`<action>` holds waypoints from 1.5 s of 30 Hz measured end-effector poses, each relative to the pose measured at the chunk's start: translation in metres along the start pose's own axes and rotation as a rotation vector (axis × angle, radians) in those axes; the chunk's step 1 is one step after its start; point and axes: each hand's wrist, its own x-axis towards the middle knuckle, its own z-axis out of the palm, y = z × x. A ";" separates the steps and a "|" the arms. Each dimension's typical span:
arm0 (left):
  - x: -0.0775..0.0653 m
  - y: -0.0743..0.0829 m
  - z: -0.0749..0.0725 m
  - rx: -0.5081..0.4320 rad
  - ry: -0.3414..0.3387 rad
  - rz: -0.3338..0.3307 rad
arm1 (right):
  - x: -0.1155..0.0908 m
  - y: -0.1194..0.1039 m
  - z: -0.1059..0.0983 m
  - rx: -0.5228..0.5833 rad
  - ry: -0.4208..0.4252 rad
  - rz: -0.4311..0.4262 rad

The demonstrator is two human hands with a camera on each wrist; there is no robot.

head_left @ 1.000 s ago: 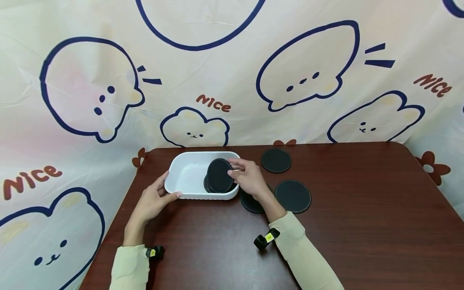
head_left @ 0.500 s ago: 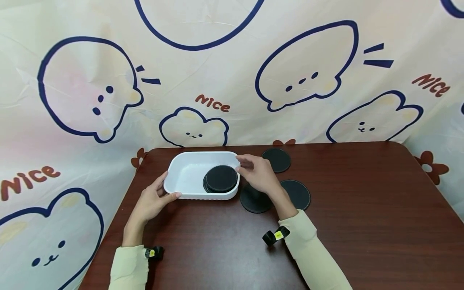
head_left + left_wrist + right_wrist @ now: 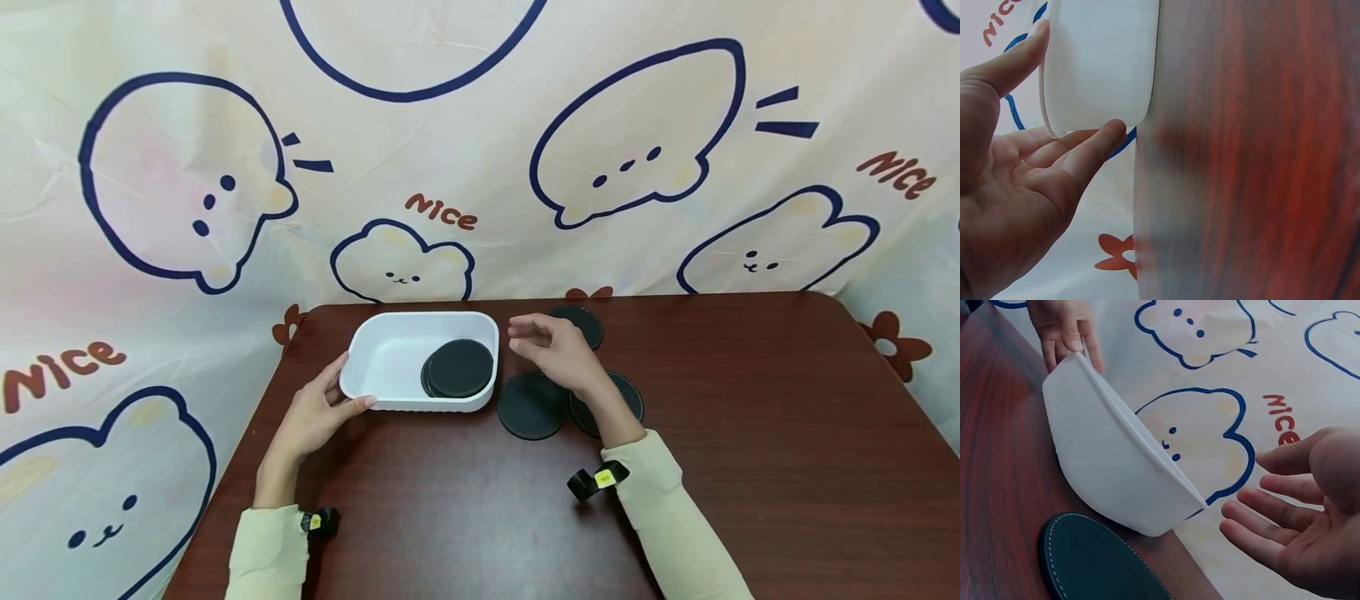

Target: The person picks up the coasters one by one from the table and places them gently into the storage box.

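Observation:
My left hand [image 3: 311, 421] holds the left end of a white rectangular tray [image 3: 386, 362]; its thumb is on the near rim and its fingers lie along the end wall, as the left wrist view also shows. Inside the tray, at its right side, black round coasters [image 3: 461, 368] lie stacked, slightly offset. My right hand [image 3: 558, 354] is just right of the tray, above the table, its fingers loosely bent with nothing between them. Below it lies a black coaster [image 3: 531, 408]; another coaster [image 3: 628, 398] is partly hidden by the right wrist. A white-stitched edge shows on a coaster [image 3: 1100, 562] in the right wrist view.
A third loose coaster [image 3: 587, 323] lies near the table's back edge, partly behind the right hand. The dark brown wooden table [image 3: 765, 433] meets a cloth backdrop [image 3: 495, 150] printed with cartoon bears. Each forearm carries a small black wrist camera [image 3: 597, 480].
The right hand has let go of a coaster, which now lies flat atop the stack in the tray. That hand has moved right, out of the tray. The left hand and tray stay put.

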 end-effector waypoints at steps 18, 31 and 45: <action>-0.002 0.001 0.001 -0.002 -0.007 -0.002 | -0.008 0.014 -0.033 0.348 -0.042 0.107; -0.002 0.000 0.000 -0.006 -0.001 -0.012 | -0.015 0.024 -0.060 0.335 -0.049 0.143; 0.000 -0.003 0.000 -0.022 -0.005 0.016 | -0.034 0.049 -0.096 0.277 -0.046 0.188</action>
